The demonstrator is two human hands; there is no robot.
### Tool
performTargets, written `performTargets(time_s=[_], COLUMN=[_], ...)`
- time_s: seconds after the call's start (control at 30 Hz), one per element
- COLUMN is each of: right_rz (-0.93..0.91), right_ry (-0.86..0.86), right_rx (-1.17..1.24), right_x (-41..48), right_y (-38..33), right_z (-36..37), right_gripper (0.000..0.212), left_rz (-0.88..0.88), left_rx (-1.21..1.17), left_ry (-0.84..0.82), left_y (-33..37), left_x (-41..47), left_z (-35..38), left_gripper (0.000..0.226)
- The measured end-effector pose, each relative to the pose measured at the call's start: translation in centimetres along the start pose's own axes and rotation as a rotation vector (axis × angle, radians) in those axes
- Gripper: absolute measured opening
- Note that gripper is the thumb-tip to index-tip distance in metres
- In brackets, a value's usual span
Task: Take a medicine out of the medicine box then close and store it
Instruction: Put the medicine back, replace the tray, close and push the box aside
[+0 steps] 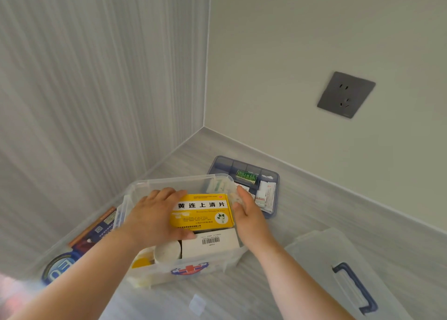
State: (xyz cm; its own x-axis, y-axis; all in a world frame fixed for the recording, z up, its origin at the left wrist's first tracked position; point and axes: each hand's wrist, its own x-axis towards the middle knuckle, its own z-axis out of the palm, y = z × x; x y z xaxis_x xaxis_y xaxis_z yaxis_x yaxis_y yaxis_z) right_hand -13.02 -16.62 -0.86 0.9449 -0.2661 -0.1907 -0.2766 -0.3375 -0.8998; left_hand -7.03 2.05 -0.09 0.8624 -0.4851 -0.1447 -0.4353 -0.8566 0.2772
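Observation:
A clear plastic medicine box [145, 186] with a red cross on its front stands open on the grey floor in a room corner. A yellow medicine carton [205, 213] lies on top of its contents. My left hand [157, 213] grips the carton's left end, thumb under its lower edge. The fingers of my right hand [249, 213] rest against the carton's right end at the box's right wall. Under the carton lie a white carton with a barcode [212, 243] and a white round jar [168, 250]. The box's clear lid [321, 254] with a blue handle lies on the floor at the right.
A blue-grey insert tray [274, 174] holding small packets and a green box sits on the floor behind the medicine box. A dark carton and a round blue item [58, 269] lie at the left. Two walls meet behind; a grey socket [346, 94] is on the right one.

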Motion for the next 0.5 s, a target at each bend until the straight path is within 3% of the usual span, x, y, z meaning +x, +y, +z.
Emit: performTargets(time_s=[0.17, 0.3, 0.33, 0.4, 0.5], right_rz=[-0.018, -0.066, -0.05, 0.007, 0.076], right_ry=[-0.003, 0.234, 0.304, 0.376, 0.311], right_rx=[0.067, 0.136, 0.089, -0.074, -0.355], right_x=[-0.1, 1.1, 1.9, 3.9, 6.9], right_y=[0.1, 0.7, 0.9, 1.7, 2.8], right_z=[-0.1, -1.4, -2.1, -3.6, -5.7], right_gripper=[0.043, 0.033, 0.032, 0.036, 0.042], left_rz=[0.02, 0.042, 0.029, -0.054, -0.123], left_rx=[0.106, 0.059, 0.082, 0.061, 0.137], left_ry=[0.079, 0.417, 0.476, 0.411, 0.235], left_y=[0.5, 0.8, 0.7, 0.7, 0.3], left_x=[-0.6, -1.2, -1.1, -0.9, -0.3], left_z=[-0.6, -1.6, -1.7, -1.6, -1.0], left_gripper=[0.079, 0.041, 0.043, 0.056, 0.106])
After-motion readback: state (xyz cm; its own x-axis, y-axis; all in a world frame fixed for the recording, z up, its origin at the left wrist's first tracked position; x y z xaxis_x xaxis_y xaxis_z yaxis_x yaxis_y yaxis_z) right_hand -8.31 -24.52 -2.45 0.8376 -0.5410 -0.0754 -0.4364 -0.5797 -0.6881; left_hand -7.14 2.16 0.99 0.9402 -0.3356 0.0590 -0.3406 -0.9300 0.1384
